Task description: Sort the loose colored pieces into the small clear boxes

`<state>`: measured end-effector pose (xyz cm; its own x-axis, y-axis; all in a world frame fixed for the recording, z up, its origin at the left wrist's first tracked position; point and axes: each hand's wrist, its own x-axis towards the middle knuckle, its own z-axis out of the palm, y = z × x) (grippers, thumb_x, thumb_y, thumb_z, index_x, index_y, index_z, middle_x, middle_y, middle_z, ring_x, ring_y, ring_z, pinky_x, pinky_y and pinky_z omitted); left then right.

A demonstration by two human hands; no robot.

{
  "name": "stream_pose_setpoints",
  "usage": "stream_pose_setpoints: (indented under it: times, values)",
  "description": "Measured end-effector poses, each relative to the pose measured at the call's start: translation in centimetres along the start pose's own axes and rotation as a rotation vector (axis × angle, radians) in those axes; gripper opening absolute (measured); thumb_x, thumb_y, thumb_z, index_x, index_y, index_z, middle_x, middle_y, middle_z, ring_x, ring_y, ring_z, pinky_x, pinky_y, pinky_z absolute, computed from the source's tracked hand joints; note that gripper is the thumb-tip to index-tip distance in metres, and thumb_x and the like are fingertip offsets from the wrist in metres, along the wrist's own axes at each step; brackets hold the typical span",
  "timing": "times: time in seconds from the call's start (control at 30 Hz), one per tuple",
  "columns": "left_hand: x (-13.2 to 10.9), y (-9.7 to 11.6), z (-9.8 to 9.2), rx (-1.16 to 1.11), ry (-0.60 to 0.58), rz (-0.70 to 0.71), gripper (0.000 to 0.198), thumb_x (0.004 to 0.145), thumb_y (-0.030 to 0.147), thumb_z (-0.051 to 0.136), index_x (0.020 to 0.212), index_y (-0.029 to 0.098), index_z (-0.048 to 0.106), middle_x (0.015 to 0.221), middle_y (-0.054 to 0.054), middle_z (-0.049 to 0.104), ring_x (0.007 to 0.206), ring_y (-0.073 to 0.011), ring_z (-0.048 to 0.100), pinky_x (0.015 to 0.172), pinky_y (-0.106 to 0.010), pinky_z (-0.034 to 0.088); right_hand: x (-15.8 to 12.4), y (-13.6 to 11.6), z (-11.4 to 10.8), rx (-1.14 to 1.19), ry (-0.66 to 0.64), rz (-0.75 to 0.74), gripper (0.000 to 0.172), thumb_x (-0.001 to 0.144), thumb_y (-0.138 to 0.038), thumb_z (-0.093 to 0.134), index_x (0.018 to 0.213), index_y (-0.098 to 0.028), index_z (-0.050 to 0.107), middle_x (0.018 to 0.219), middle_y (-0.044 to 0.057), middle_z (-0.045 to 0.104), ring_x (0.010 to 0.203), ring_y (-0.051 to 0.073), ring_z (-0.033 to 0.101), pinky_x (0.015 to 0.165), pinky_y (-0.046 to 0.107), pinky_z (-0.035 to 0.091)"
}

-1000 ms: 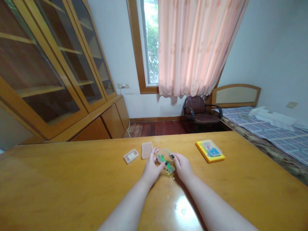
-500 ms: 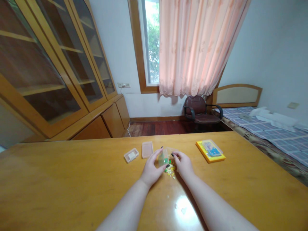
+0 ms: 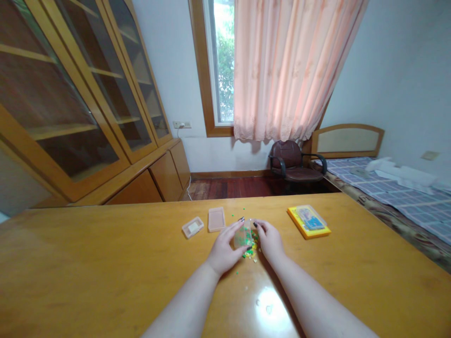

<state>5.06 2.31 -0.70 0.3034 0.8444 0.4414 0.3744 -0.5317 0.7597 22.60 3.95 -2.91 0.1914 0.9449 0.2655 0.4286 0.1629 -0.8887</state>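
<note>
My left hand point(image 3: 225, 249) is wrapped round a clear plastic box point(image 3: 241, 237), which is tipped on its side over the wooden table. Green, yellow and white small pieces point(image 3: 251, 254) lie in a pile at the box's mouth, and a few green bits are scattered apart from it. At the right of the box, my right hand point(image 3: 270, 240) has its thumb and index finger pinched together at a clear edge, which looks like the box's lid or rim.
An open pinkish tray point(image 3: 216, 219) and a smaller clear box with a white item inside point(image 3: 192, 227) are left of my hands. A yellow box point(image 3: 308, 221) with a clear case on top lies at the right. Beyond the table stands a chair point(image 3: 295, 162).
Green pieces have spilled from the box onto the pile, and several have landed farther off on the table. My left hand has shifted slightly right with the box.
</note>
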Motion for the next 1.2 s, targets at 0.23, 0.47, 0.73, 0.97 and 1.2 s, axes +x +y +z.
stream_pose_setpoints:
  times: [0.23, 0.47, 0.73, 0.97, 1.2]
  values:
    - [0.0, 0.3, -0.2, 0.004, -0.067, 0.034, 0.064, 0.065, 0.027, 0.070, 0.124, 0.029, 0.048, 0.126, -0.006, 0.053, 0.116, -0.0226, 0.049, 0.102, -0.043, 0.036, -0.3, 0.0, -0.3, 0.042, 0.015, -0.012, 0.042, 0.086, -0.047, 0.037, 0.101, -0.015, 0.061, 0.104, 0.013, 0.064, 0.100, 0.024, 0.058, 0.090, 0.040, 0.042]
    - [-0.1, 0.3, -0.2, 0.002, -0.084, 0.047, 0.065, 0.064, 0.028, 0.071, 0.125, 0.029, 0.047, 0.127, -0.006, 0.052, 0.116, -0.0225, 0.049, 0.102, -0.044, 0.036, -0.4, -0.2, -0.4, 0.064, 0.032, -0.023, 0.045, 0.085, -0.049, 0.037, 0.104, -0.015, 0.060, 0.109, 0.013, 0.062, 0.105, 0.025, 0.056, 0.092, 0.041, 0.041]
    - [0.1, 0.5, 0.0, -0.008, -0.058, -0.007, 0.064, 0.065, 0.025, 0.069, 0.125, 0.026, 0.046, 0.128, -0.006, 0.051, 0.118, -0.0222, 0.047, 0.104, -0.045, 0.034, -0.3, -0.3, -0.3, 0.085, 0.024, -0.011, 0.040, 0.085, -0.044, 0.040, 0.102, -0.014, 0.060, 0.106, 0.013, 0.063, 0.100, 0.024, 0.057, 0.089, 0.039, 0.042]
    - [0.0, -1.2, 0.8, -0.049, 0.115, -0.059, 0.057, 0.071, 0.023, 0.064, 0.124, 0.025, 0.044, 0.128, -0.007, 0.048, 0.118, -0.0210, 0.045, 0.102, -0.041, 0.035, -0.8, -0.3, -0.2, 0.119, -0.130, -0.109, 0.034, 0.085, -0.037, 0.042, 0.105, -0.018, 0.061, 0.107, 0.010, 0.064, 0.102, 0.023, 0.057, 0.091, 0.039, 0.041]
    - [0.2, -1.8, 0.9, -0.115, 0.135, -0.059, 0.053, 0.074, 0.023, 0.062, 0.123, 0.023, 0.043, 0.128, -0.008, 0.047, 0.117, -0.0210, 0.046, 0.098, -0.039, 0.040, -1.3, -0.4, -0.1, 0.121, -0.229, -0.161, 0.035, 0.083, -0.041, 0.045, 0.105, -0.018, 0.063, 0.106, 0.010, 0.064, 0.101, 0.023, 0.058, 0.090, 0.039, 0.043]
